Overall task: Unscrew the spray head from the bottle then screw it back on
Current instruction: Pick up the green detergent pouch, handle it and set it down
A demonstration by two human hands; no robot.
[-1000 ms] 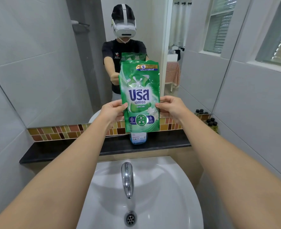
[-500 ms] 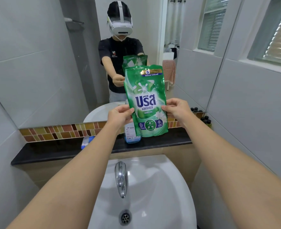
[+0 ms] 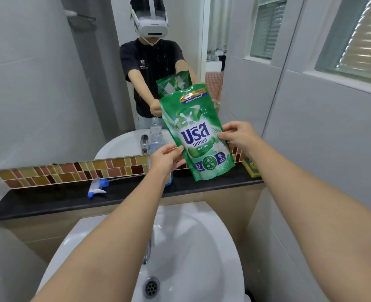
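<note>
A blue and white spray head (image 3: 97,186) with its thin tube lies on its side on the black ledge (image 3: 49,200), apart from the bottle. The clear bottle (image 3: 156,137) stands headless on the ledge behind my left hand, its lower part hidden. Both hands hold a green detergent refill pouch (image 3: 198,136) above the ledge, tilted left at the top. My left hand (image 3: 166,158) grips its lower left edge. My right hand (image 3: 238,135) pinches its right edge.
A white sink (image 3: 180,247) with a chrome tap (image 3: 148,249) sits below the ledge. A yellow sponge (image 3: 252,167) rests at the ledge's right end. A mirror (image 3: 49,83) behind reflects a person wearing a headset. Tiled walls close in on both sides.
The pouch has moved right and down and tilted. The view has shifted, so the spray head on the ledge and the headless bottle now show left of the pouch.
</note>
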